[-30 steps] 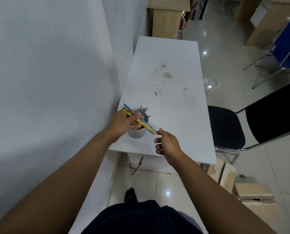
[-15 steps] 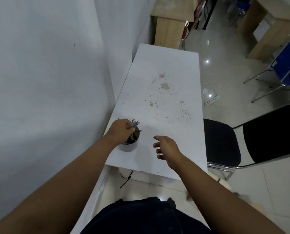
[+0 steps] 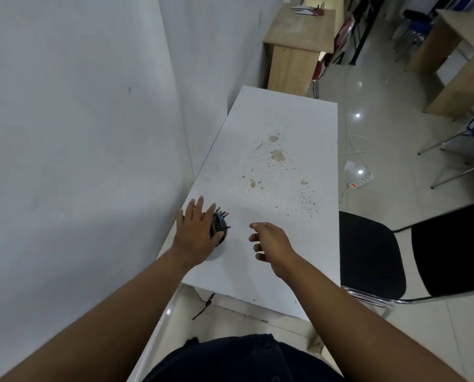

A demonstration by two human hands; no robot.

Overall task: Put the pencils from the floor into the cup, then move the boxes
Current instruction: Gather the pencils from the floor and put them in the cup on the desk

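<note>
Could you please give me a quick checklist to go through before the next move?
1. Pencils stand in the cup: ok.
2. Cup upright on the table: ok.
3. Left hand holds nothing, fingers straight: ok.
4. Right hand holds nothing: ok.
5. Floor free of pencils: cannot tell, mostly hidden.
6. Boxes located: cannot tell, none clearly visible.

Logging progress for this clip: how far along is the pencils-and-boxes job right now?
Looks done: pencils stand in the cup on the white table. In hand: nothing gripped; the left hand lies open over the cup, the right hand hovers empty. Left: the boxes, out of view here; whether pencils remain on the floor cannot be told.
</note>
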